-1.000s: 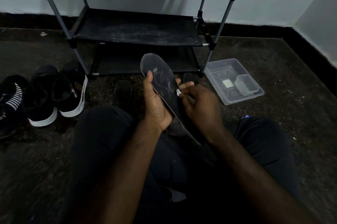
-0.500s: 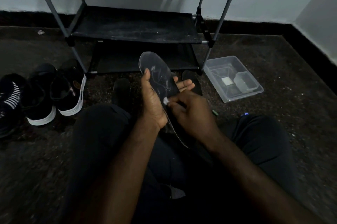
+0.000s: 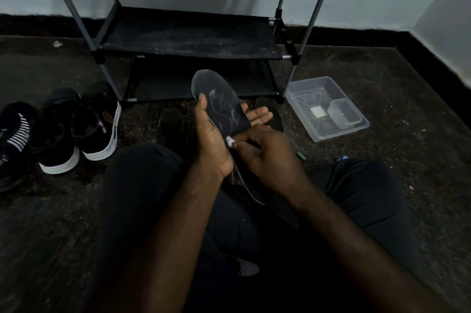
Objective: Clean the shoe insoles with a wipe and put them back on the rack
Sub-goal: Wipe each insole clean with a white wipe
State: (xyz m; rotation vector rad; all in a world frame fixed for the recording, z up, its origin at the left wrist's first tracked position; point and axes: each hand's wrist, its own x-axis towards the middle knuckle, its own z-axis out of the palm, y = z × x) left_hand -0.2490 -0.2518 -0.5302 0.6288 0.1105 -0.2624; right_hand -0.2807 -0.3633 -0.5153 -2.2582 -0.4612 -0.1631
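A dark shoe insole (image 3: 221,106) with pale smear marks is held up over my lap, toe end pointing away. My left hand (image 3: 214,142) holds it from underneath, thumb on its left edge and fingertips showing past its right edge. My right hand (image 3: 265,157) pinches a small white wipe (image 3: 230,141) against the middle of the insole. The heel end runs down between my hands. Two more dark insoles (image 3: 170,121) (image 3: 270,111) lie on the floor in front of the black shoe rack (image 3: 188,35), whose shelves hold nothing.
Black sneakers with white soles (image 3: 99,124) stand in a row on the floor at the left. A clear plastic tub (image 3: 328,109) with a small container inside sits at the right of the rack. My legs in dark trousers fill the foreground.
My right hand has drawn the wipe down the insole from its middle toward the heel. The insole and left hand have stayed nearly still.
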